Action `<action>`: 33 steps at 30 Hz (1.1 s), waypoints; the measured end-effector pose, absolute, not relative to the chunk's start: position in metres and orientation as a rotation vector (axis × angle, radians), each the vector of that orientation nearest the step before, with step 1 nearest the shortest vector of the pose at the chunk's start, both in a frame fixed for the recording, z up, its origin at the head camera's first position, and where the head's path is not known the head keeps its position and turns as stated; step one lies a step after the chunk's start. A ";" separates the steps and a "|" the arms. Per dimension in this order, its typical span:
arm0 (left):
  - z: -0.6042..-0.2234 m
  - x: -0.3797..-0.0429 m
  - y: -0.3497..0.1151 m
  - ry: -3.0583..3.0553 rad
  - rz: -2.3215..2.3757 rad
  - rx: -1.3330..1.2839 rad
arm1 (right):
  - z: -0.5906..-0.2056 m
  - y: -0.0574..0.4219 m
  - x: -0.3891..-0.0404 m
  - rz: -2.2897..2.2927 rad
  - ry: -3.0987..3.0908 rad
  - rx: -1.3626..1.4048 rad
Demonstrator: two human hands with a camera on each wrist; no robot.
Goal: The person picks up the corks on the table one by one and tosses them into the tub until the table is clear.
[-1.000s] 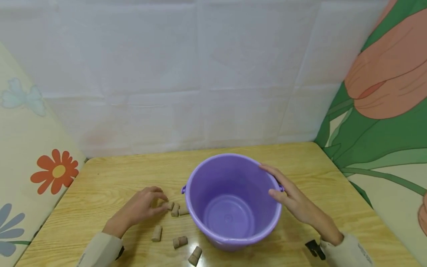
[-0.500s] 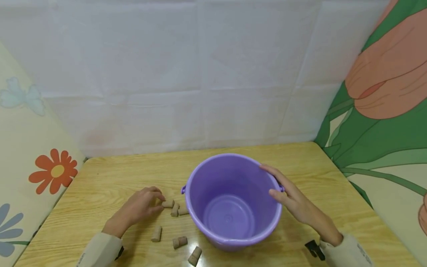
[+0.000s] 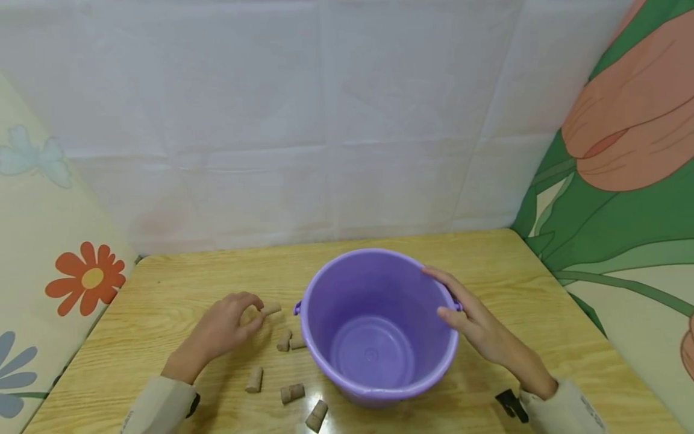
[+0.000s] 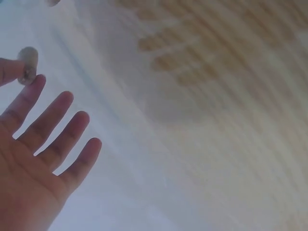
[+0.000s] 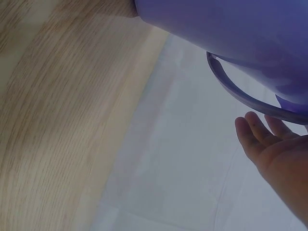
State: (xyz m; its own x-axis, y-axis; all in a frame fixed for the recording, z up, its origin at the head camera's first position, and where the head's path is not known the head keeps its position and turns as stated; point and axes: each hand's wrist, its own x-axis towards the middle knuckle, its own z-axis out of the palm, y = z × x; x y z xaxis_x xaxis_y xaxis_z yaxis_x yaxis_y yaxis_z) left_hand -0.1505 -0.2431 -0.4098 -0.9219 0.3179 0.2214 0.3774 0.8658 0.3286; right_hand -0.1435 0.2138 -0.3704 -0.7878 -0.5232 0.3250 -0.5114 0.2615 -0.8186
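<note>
My left hand [image 3: 222,328] pinches a cork [image 3: 271,308] between thumb and forefinger, just above the table left of the bucket. In the left wrist view the same cork [image 4: 28,65] sits at the fingertips, and the other fingers are spread. A purple bucket [image 3: 374,280] stands on the table, its inside bare down to the bottom. My right hand [image 3: 482,328] holds the bucket's right rim, thumb on the inner side. From the right wrist, the bucket's handle [image 5: 240,96] hangs beside the fingers.
Several more corks lie on the wooden table [image 3: 190,283]: a cork [image 3: 284,341] and another cork [image 3: 297,343] near the bucket's left side, others, such as one cork [image 3: 254,380], closer to me. A white sheet [image 3: 244,120] covers the back; printed panels flank both sides.
My left hand has taken a cork from the small group beside the bucket and moved it up and away from the other corks. The right hand and bucket have stayed put.
</note>
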 end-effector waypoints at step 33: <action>-0.331 -0.143 -0.199 -2.453 -0.787 -0.733 | -0.370 0.213 -0.144 -1.596 2.500 -1.023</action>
